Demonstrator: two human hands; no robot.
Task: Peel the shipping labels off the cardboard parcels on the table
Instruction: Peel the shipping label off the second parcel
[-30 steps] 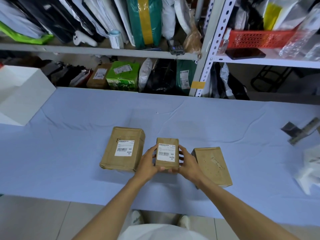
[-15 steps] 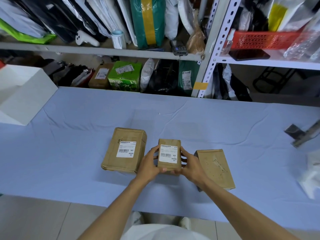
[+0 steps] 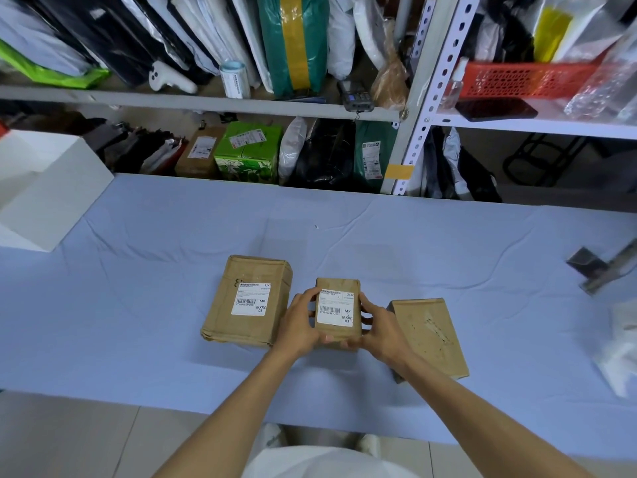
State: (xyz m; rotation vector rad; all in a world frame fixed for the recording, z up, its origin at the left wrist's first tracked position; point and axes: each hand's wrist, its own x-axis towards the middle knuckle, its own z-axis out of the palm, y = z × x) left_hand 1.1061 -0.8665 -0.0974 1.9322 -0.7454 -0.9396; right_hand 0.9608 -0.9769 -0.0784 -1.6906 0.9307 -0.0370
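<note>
Both hands clasp the small parcel (image 3: 337, 336) in the middle: left hand (image 3: 299, 326) on one side, right hand (image 3: 382, 327) on the other, fingers (image 3: 305, 300) curled round its edges. That keeps its label (image 3: 335, 307) facing up and steady for picking. It sits between the bigger parcel (image 3: 248, 326), which bears a label, and a bare-topped parcel (image 3: 429, 336) (peeled already, I'd guess). Whether it rests on the blue surface (image 3: 138, 305) or is raised off it, I can't tell. The left thumb lies at the label's upper corner, and I can't make out whether that corner has lifted.
</note>
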